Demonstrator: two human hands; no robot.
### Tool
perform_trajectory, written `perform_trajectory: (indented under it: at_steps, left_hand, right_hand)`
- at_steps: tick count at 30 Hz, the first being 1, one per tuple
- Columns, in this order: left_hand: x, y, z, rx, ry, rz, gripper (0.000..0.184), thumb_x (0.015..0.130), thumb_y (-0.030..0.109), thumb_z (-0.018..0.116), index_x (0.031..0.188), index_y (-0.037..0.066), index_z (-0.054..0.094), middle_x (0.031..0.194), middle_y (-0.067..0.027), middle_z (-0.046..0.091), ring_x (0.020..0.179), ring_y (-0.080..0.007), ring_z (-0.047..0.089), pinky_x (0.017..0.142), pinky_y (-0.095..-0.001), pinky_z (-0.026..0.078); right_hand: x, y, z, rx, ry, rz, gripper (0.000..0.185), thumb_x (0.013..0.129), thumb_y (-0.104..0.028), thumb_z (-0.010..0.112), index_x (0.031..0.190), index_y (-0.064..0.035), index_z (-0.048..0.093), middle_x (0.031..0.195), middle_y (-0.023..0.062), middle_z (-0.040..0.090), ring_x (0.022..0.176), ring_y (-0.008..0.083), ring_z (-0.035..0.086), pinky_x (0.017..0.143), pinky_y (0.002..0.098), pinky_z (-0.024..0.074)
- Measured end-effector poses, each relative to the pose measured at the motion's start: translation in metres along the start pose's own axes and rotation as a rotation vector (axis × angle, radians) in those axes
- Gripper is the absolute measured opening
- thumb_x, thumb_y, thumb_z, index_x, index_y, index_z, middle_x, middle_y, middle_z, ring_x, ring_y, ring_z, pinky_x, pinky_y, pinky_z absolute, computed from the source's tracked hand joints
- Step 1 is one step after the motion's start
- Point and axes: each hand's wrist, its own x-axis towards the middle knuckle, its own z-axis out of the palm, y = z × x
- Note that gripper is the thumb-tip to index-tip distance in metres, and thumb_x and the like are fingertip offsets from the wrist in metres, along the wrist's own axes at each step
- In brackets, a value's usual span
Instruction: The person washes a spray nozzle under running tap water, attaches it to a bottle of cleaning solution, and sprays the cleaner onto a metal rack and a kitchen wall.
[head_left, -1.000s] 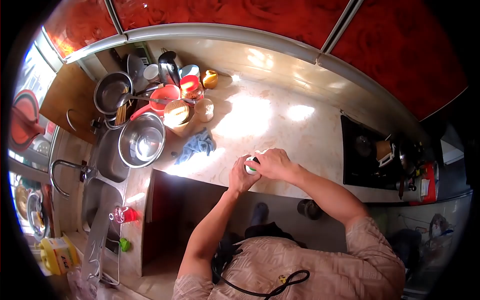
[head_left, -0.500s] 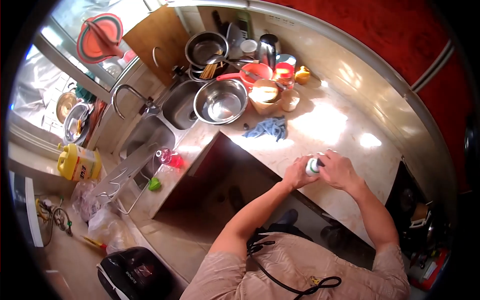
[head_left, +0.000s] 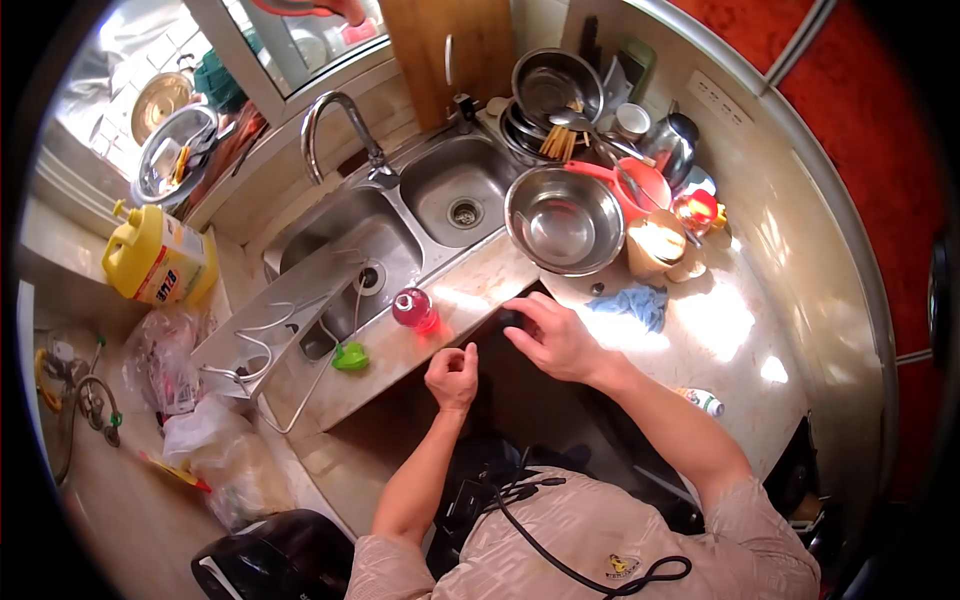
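My right hand [head_left: 555, 338] is above the open gap in front of the counter, its thumb and fingers closed on a small dark round piece [head_left: 512, 318], perhaps a cap. To its left, my left hand [head_left: 452, 380] is curled with the thumb up; whether anything is inside it is hidden. Beyond the left hand, a bottle of red liquid [head_left: 414, 309] stands on the counter edge, and near it lies a bright green object [head_left: 350, 356]. A white bottle with green marks [head_left: 706, 402] lies on the counter beside my right forearm.
The double steel sink [head_left: 340, 235] has a curved tap [head_left: 335, 110]. A steel basin [head_left: 562, 225], a red pan [head_left: 640, 187] and a blue cloth [head_left: 637, 306] are behind my right hand. A yellow jug [head_left: 165, 258] and plastic bags [head_left: 215, 435] are at left.
My hands have moved left from the right counter and apart. The white bottle has left my hands and now lies on the counter. The view has shifted toward the sink.
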Motion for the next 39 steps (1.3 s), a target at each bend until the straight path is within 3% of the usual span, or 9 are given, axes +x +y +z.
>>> perform_trajectory:
  at_steps: [3, 8, 11, 21, 26, 30, 34, 37, 39]
  left_hand:
    - [0.018, -0.012, -0.032, 0.079, 0.183, -0.198, 0.035, 0.071, 0.026, 0.083, 0.087, 0.003, 0.062, 0.070, -0.0048, 0.057, 0.060, -0.0154, 0.052, 0.055, -0.0297, 0.042]
    - [0.060, -0.006, -0.040, 0.276, 0.195, 0.019, 0.087, 0.063, 0.025, 0.087, 0.135, 0.003, 0.043, 0.123, -0.0174, 0.053, 0.106, -0.0324, 0.053, 0.092, -0.0405, 0.044]
    - [0.079, -0.009, -0.030, 0.131, 0.133, 0.176, 0.096, 0.063, 0.027, 0.087, 0.141, 0.002, 0.037, 0.131, -0.0206, 0.049, 0.117, -0.0376, 0.049, 0.100, -0.0440, 0.041]
    - [0.086, -0.018, -0.024, 0.032, 0.113, 0.078, 0.080, 0.064, 0.021, 0.086, 0.133, 0.007, 0.046, 0.119, -0.0167, 0.060, 0.110, -0.0335, 0.058, 0.091, -0.0403, 0.049]
    - [0.085, -0.016, -0.022, 0.053, 0.089, 0.047, 0.079, 0.064, 0.020, 0.085, 0.132, 0.006, 0.046, 0.120, -0.0142, 0.059, 0.111, -0.0328, 0.057, 0.093, -0.0404, 0.048]
    - [0.085, -0.015, -0.024, 0.013, 0.082, 0.026, 0.079, 0.064, 0.022, 0.084, 0.132, 0.008, 0.046, 0.123, -0.0118, 0.058, 0.113, -0.0322, 0.056, 0.094, -0.0408, 0.047]
    - [0.083, -0.012, -0.024, 0.046, 0.087, 0.001, 0.076, 0.065, 0.022, 0.084, 0.131, 0.010, 0.048, 0.123, -0.0111, 0.058, 0.112, -0.0315, 0.056, 0.095, -0.0402, 0.047]
    - [0.083, -0.013, -0.024, 0.034, 0.081, 0.024, 0.077, 0.065, 0.022, 0.084, 0.131, 0.008, 0.047, 0.123, -0.0119, 0.058, 0.113, -0.0319, 0.056, 0.094, -0.0404, 0.048]
    - [0.086, -0.024, -0.017, 0.065, 0.077, 0.055, 0.077, 0.065, 0.022, 0.084, 0.131, 0.007, 0.047, 0.123, -0.0128, 0.058, 0.113, -0.0326, 0.056, 0.094, -0.0406, 0.048]
  right_hand:
    - [0.065, 0.009, 0.053, -0.126, -0.140, -0.229, 0.032, 0.083, -0.017, 0.065, 0.111, -0.0033, 0.056, 0.097, 0.0157, 0.061, 0.082, 0.0337, 0.063, 0.072, 0.0408, 0.0520]
    - [0.132, 0.014, 0.090, -0.261, -0.387, -0.424, 0.028, 0.081, -0.013, 0.068, 0.106, -0.0062, 0.059, 0.090, 0.0128, 0.058, 0.086, 0.0329, 0.060, 0.076, 0.0422, 0.0500]
    - [0.151, 0.017, 0.101, -0.425, -0.515, -0.600, 0.028, 0.075, -0.008, 0.069, 0.102, -0.0074, 0.061, 0.091, 0.0093, 0.058, 0.090, 0.0294, 0.058, 0.078, 0.0393, 0.0496]
    - [0.169, -0.014, 0.116, -0.644, -0.669, -0.747, 0.014, 0.077, -0.014, 0.066, 0.090, -0.0079, 0.066, 0.089, 0.0087, 0.061, 0.088, 0.0266, 0.062, 0.072, 0.0376, 0.0539]
    - [0.169, -0.019, 0.120, -0.922, -0.793, -0.376, 0.035, 0.096, -0.033, 0.047, 0.097, -0.0024, 0.064, 0.072, 0.0175, 0.065, 0.069, 0.0365, 0.064, 0.069, 0.0436, 0.0520]
    - [0.164, -0.016, 0.120, -0.261, -0.480, -0.313, 0.065, 0.100, -0.051, 0.029, 0.095, 0.0024, 0.066, 0.072, 0.0245, 0.063, 0.072, 0.0468, 0.060, 0.073, 0.0504, 0.0484]
    - [0.162, -0.050, 0.094, -0.668, -0.765, 0.115, 0.069, 0.099, -0.054, 0.028, 0.088, 0.0020, 0.067, 0.082, 0.0259, 0.065, 0.085, 0.0450, 0.061, 0.080, 0.0501, 0.0470]
    - [0.152, -0.014, 0.111, -0.222, -0.488, -0.301, 0.071, 0.097, -0.057, 0.030, 0.084, 0.0021, 0.069, 0.085, 0.0270, 0.065, 0.085, 0.0437, 0.062, 0.078, 0.0483, 0.0485]
    - [0.157, -0.033, 0.102, -0.394, -0.654, -0.137, 0.066, 0.096, -0.056, 0.036, 0.088, 0.0003, 0.069, 0.085, 0.0251, 0.065, 0.082, 0.0410, 0.063, 0.074, 0.0460, 0.0503]
